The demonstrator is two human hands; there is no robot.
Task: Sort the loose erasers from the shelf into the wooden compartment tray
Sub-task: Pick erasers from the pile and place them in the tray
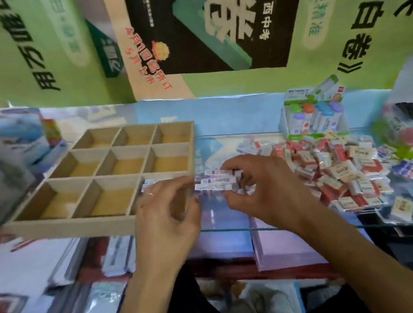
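Wooden compartment tray [60,229]: eight visible cells bare. Eraser heap [332,166]: right, on the glass shelf [261,225]. My right hand [265,190] pinches stacked white erasers [216,182]; my left hand [165,214], fingers curled, steadies them. Step: gathering. Next: lower stack into near-right cell.

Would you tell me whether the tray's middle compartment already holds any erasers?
No, the middle compartment of the wooden tray shows only its bare floor.
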